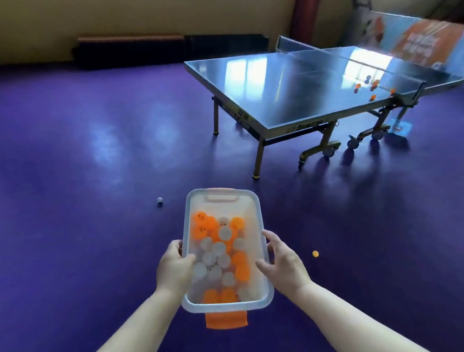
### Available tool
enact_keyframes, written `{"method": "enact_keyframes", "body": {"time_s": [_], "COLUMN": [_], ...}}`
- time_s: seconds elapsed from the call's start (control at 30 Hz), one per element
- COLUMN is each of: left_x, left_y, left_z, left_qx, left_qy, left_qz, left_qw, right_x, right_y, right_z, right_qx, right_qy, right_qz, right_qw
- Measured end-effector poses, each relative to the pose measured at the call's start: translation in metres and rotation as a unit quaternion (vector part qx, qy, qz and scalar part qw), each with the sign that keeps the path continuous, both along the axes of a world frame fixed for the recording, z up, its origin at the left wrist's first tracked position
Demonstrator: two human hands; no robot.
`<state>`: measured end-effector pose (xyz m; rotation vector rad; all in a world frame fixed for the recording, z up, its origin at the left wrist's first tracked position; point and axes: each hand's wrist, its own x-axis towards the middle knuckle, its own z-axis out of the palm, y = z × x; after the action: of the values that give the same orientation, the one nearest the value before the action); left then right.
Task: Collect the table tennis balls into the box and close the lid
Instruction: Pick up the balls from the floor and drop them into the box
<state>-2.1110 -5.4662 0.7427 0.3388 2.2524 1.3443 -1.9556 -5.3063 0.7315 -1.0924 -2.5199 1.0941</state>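
The fingertips of both hands are hidden behind the box's walls. The left hand (174, 268) grips the left long side of the box (228, 306), thumb hooked over the rim; the right hand (283, 261) grasps the right long side. The open, translucent box sits in the lower centre of the frame, above the purple floor (86, 188), its long axis running from near edge to far edge. An orange latch (226, 319) hangs at the near end. Inside lie mixed orange and white balls (220, 249). On the floor are a white ball (159, 200) to the upper left of the box and an orange ball (315, 253) to its right. Blurred balls (372, 97) rest on the surface (287, 86) at upper right; their number is unclear.
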Motion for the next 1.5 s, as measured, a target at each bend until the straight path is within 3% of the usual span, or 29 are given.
{"method": "enact_keyframes", "body": {"time_s": [0.23,0.43,0.77,1.17,1.5], "left_x": [-0.081,-0.104,-0.113,-0.132,-0.151], "left_y": [0.08,0.164,0.361,0.624,0.758], "left_z": [-0.007,-0.022,-0.075,-0.194,-0.419], "left_qx": [0.017,-0.002,-0.055,-0.162,-0.244], "left_qy": [-0.03,-0.055,-0.068,-0.088,-0.014], "left_qz": [-0.071,-0.122,-0.168,-0.134,-0.217], "left_qw": [0.997,0.991,0.982,0.974,0.945], "right_x": [-0.051,-0.037,-0.007,-0.003,-0.036], "right_y": [0.048,0.106,0.296,0.571,0.703], "right_z": [-0.007,-0.017,-0.078,-0.222,-0.479], "right_qx": [-0.028,-0.044,-0.116,-0.237,-0.273], "right_qy": [-0.009,-0.033,-0.063,-0.153,-0.207], "right_qz": [-0.111,-0.222,-0.313,-0.37,-0.353], "right_qw": [0.993,0.973,0.941,0.885,0.871]}}
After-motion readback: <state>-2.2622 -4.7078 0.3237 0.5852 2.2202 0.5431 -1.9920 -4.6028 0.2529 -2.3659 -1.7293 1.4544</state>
